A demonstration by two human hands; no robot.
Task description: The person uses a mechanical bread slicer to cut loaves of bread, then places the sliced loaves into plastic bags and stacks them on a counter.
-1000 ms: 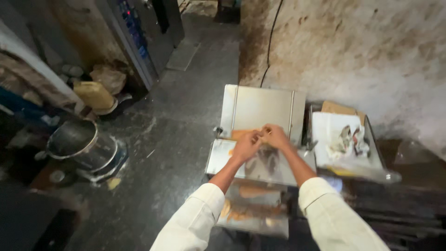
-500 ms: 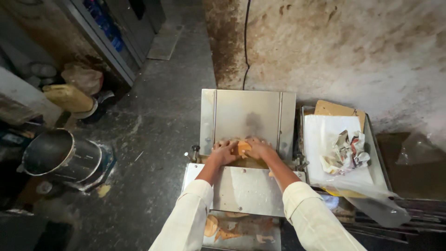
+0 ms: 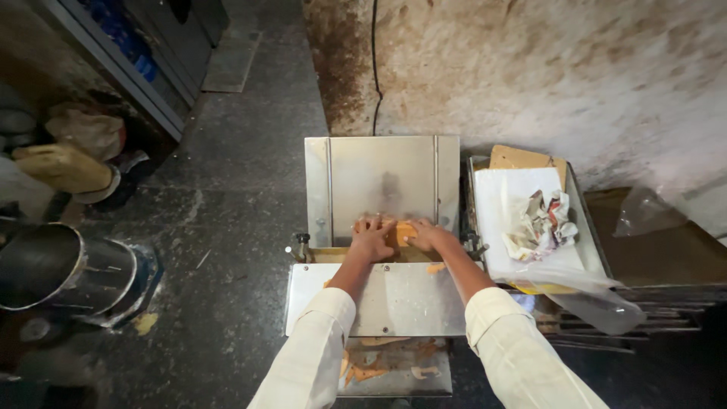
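Orange dough piece (image 3: pixel 403 231) sits pinched between our hands, left hand (image 3: pixel 371 238) and right hand (image 3: pixel 428 235) pressing it from both sides on the steel machine tray (image 3: pixel 382 170); crumpled paper (image 3: pixel 541 223) lies to the right of our hands

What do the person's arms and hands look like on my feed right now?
Both arms wear long, loose cream-white sleeves with the cuffs pushed up toward the elbows, forearms bare. The left hand and right hand are bare: no gloves, and no rings or watch that I can make out.
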